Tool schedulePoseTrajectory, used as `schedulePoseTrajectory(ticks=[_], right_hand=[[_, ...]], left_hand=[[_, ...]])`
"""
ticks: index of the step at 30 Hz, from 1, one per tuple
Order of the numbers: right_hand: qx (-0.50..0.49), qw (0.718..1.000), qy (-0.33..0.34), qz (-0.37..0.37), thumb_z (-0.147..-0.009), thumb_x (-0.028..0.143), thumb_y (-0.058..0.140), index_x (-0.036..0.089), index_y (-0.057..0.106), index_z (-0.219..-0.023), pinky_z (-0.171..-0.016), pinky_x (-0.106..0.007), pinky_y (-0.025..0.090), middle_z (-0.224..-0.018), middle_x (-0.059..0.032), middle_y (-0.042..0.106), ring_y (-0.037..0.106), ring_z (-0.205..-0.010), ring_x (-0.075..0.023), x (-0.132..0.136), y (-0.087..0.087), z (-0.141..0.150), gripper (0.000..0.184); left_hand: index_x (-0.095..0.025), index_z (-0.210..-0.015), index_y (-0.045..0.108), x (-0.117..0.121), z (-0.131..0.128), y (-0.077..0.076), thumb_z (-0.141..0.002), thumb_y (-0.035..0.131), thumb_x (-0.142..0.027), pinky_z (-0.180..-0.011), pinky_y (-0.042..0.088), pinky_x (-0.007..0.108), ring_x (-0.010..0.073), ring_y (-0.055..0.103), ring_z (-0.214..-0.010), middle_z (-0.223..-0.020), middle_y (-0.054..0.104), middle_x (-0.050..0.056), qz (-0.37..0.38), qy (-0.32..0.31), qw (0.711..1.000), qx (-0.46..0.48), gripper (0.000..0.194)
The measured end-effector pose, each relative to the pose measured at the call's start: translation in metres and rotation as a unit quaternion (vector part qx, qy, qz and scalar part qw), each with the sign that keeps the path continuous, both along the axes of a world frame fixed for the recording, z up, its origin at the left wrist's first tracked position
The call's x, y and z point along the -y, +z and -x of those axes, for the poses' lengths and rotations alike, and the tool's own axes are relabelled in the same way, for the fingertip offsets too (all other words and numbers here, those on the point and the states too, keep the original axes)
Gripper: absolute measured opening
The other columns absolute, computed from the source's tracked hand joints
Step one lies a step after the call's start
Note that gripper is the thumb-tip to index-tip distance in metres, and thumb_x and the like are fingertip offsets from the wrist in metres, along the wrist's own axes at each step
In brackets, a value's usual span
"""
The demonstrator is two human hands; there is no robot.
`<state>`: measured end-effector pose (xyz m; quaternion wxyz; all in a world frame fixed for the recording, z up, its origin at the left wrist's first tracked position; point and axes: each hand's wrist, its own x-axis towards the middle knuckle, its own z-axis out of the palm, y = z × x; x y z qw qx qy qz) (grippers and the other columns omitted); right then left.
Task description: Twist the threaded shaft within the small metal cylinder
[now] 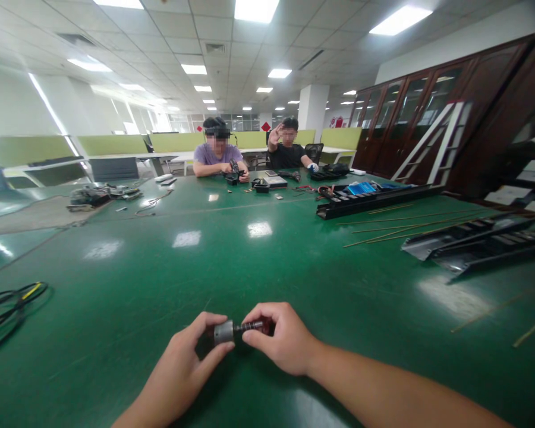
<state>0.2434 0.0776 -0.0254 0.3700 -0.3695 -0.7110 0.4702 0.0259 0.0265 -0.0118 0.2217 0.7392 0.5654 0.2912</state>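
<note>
Toward the near edge of the green tabletop (205,267), left hand (182,362) gripped a grey metal cylinder (224,332), thumb opposite fingers; right hand (289,339) pinched the ridged shaft (250,326) in line with it. Black cable (32,290) lay leftward; dark rails (485,244) toward right edge. Two people (218,156) sat at far edge.

Green tabletop (160,255) strewn with hardware

The glossy surface fills most of the lower frame. A black cable (18,306) coils at the left edge; a parts pile (91,195) sits upper left. Right of centre lie a long black rail (378,201), thin yellowish rods (383,236) and, by the right edge, dark metal channels (485,245).
</note>
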Motion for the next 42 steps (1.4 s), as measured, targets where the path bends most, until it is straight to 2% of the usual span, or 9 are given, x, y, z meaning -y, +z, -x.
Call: schedulePoseTrajectory(ticks=[18,28,42], right_hand=[[-0.015,1.0,-0.004,0.008,-0.074,0.025,0.072,0.016,0.074,-0.083,-0.055,-0.023,0.038,-0.062,0.0018,0.059,0.048,-0.056,-0.0112,-0.0003,-0.0001,0.0001,0.013],[-0.017,0.999,-0.019,0.018,-0.075,0.027,0.074,0.016,0.074,-0.081,-0.054,-0.023,0.038,-0.063,0.0013,0.06,0.05,-0.057,-0.0114,-0.0012,-0.0009,0.0007,0.013],[-0.025,0.999,-0.027,0.01,-0.075,0.025,0.074,0.015,0.072,-0.08,-0.056,-0.024,0.039,-0.062,0.0015,0.059,0.05,-0.057,-0.0116,-0.0009,0.0014,0.0006,0.011]], left_hand=[[-0.026,-0.111,0.064,0.0007,0.0016,0.0026,-0.09,0.063,-0.038,-0.084,0.055,0.03,0.0212,0.07,-0.094,-0.103,0.073,0.002,-0.015,0.003,1.0,0.005,0.024],[-0.025,-0.113,0.062,-0.0006,0.0016,0.0018,-0.092,0.061,-0.04,-0.087,0.053,0.035,0.0238,0.067,-0.098,-0.106,0.071,0.005,0.003,0.001,1.0,0.007,0.027],[-0.026,-0.114,0.062,0.0003,0.0062,0.0007,-0.091,0.062,-0.038,-0.086,0.053,0.031,0.0219,0.068,-0.097,-0.105,0.072,0.003,-0.019,0.006,1.0,-0.002,0.026]])
